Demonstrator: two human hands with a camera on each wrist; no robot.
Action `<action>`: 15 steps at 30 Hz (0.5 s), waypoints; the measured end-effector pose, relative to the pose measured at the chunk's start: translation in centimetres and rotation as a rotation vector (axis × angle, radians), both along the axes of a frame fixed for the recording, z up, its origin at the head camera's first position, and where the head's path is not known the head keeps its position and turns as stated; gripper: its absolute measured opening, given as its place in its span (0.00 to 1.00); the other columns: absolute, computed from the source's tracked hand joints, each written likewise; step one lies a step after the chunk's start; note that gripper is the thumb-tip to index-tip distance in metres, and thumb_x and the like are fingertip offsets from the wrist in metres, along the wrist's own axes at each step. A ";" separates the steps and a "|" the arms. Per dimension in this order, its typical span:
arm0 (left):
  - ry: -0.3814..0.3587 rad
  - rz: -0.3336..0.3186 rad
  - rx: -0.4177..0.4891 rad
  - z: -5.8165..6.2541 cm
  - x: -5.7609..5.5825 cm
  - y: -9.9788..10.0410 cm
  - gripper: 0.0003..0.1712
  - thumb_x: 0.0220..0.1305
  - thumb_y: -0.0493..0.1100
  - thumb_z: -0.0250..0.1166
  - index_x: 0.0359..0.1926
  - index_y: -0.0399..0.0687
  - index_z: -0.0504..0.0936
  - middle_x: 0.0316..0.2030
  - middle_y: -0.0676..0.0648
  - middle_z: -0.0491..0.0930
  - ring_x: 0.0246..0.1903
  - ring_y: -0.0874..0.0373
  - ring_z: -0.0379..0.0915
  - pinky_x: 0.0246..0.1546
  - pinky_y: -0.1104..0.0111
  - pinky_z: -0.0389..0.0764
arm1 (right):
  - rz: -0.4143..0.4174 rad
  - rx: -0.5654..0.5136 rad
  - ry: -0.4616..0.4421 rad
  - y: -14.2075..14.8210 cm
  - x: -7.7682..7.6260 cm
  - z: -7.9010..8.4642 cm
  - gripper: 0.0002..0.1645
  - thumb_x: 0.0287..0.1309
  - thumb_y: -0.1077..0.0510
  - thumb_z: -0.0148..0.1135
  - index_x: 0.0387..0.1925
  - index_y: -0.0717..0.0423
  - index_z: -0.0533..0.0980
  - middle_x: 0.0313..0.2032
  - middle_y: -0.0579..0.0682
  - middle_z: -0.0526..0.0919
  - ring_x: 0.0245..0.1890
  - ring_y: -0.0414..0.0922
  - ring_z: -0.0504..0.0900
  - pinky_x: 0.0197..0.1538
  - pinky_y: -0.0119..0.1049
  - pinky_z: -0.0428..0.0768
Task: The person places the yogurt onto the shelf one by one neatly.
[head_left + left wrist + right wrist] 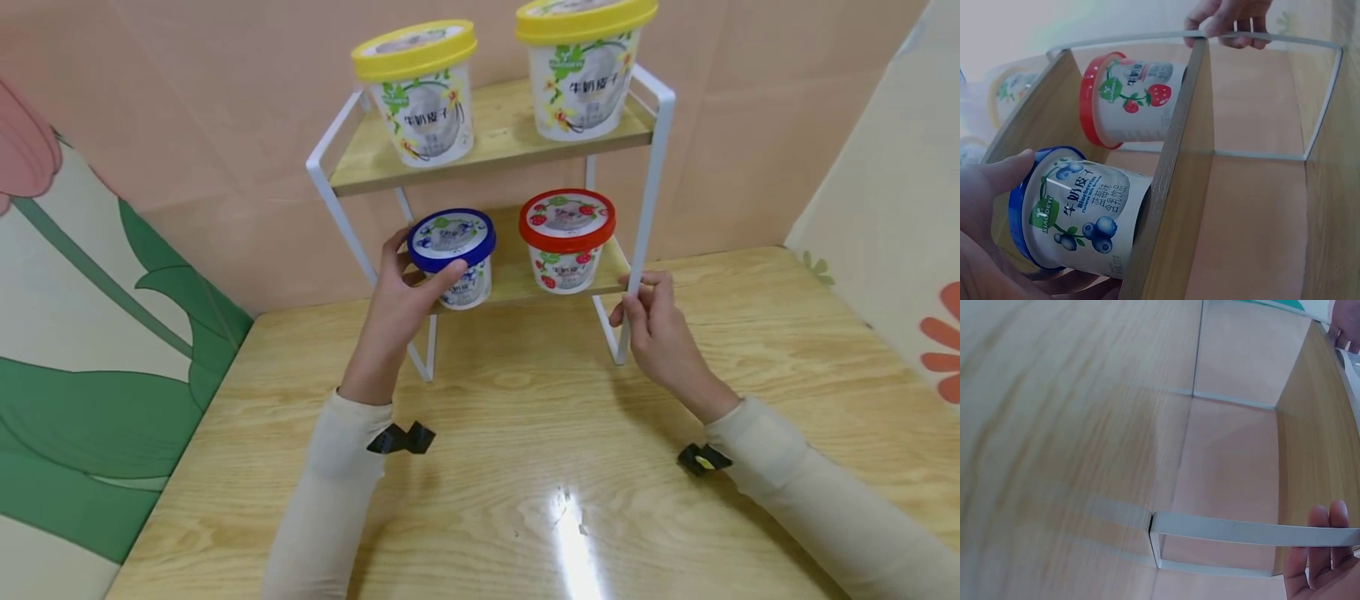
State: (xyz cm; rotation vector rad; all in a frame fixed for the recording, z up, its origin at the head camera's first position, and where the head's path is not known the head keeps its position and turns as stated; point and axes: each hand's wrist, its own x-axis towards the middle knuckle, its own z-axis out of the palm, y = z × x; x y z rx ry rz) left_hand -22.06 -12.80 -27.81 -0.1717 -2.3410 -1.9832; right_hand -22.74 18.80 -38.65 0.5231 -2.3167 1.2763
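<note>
A white tub with a blue lid and blueberry print [467,285] sits at the left front of the lower wooden shelf [506,279]. My left hand [401,292] grips it from the left, thumb across the lid's front edge and fingers around the far side. In the left wrist view its base is at the shelf board. My right hand [660,329] pinches the front right leg of the white metal frame [643,217], level with the lower shelf. A red-lidded strawberry tub [566,268] stands on the same shelf, right of the blue-lidded one.
Two yellow-lidded tubs [431,117] stand apart on the upper shelf [491,125], above both hands. The rack stands on a wooden table [510,450], close to a pink backdrop [225,167]. Patterned panels [97,317] border the table at left and right.
</note>
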 end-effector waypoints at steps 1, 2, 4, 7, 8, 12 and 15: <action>-0.004 -0.001 0.014 0.0 -0.1 0.0 0.53 0.60 0.51 0.70 0.77 0.60 0.47 0.66 0.45 0.66 0.61 0.51 0.69 0.57 0.59 0.79 | 0.001 -0.001 -0.003 0.0 0.0 0.0 0.18 0.77 0.61 0.39 0.62 0.65 0.57 0.28 0.56 0.78 0.31 0.41 0.78 0.38 0.18 0.72; -0.007 -0.001 0.025 0.0 -0.1 0.1 0.53 0.60 0.51 0.70 0.77 0.60 0.46 0.67 0.44 0.66 0.61 0.51 0.69 0.57 0.58 0.79 | 0.004 -0.003 -0.004 0.0 0.0 0.0 0.18 0.77 0.61 0.39 0.62 0.65 0.57 0.28 0.56 0.79 0.31 0.40 0.78 0.38 0.18 0.73; -0.011 0.000 0.037 0.0 -0.2 0.1 0.52 0.61 0.50 0.70 0.77 0.59 0.46 0.67 0.44 0.66 0.62 0.51 0.69 0.59 0.57 0.78 | 0.006 -0.004 -0.008 0.0 0.0 0.0 0.18 0.77 0.61 0.39 0.62 0.65 0.57 0.28 0.57 0.79 0.31 0.38 0.77 0.38 0.18 0.73; -0.020 0.007 0.025 0.1 -0.3 0.1 0.52 0.61 0.51 0.70 0.77 0.58 0.47 0.68 0.44 0.64 0.62 0.51 0.68 0.61 0.56 0.77 | 0.009 -0.003 0.002 0.0 -0.1 0.0 0.18 0.77 0.61 0.39 0.62 0.65 0.57 0.28 0.56 0.78 0.31 0.38 0.77 0.37 0.18 0.73; -0.026 0.009 0.018 0.1 -0.3 0.1 0.52 0.61 0.51 0.70 0.77 0.59 0.47 0.69 0.44 0.62 0.62 0.51 0.68 0.61 0.56 0.76 | 0.008 -0.003 0.009 0.0 -0.1 0.0 0.18 0.77 0.61 0.39 0.62 0.65 0.57 0.28 0.55 0.78 0.31 0.39 0.78 0.37 0.19 0.73; -0.045 0.012 -0.027 0.3 -0.4 0.1 0.53 0.61 0.54 0.70 0.78 0.59 0.46 0.70 0.45 0.59 0.62 0.51 0.67 0.60 0.55 0.76 | -0.001 -0.004 0.038 0.0 0.0 -0.1 0.17 0.77 0.61 0.40 0.61 0.65 0.58 0.27 0.52 0.78 0.31 0.47 0.79 0.36 0.21 0.73; -0.051 0.007 -0.051 0.4 -0.5 0.1 0.54 0.62 0.56 0.69 0.79 0.59 0.45 0.71 0.46 0.59 0.62 0.50 0.67 0.60 0.54 0.76 | 0.000 -0.006 0.049 0.0 0.0 -0.2 0.17 0.77 0.62 0.40 0.61 0.64 0.58 0.28 0.52 0.78 0.31 0.48 0.79 0.35 0.22 0.72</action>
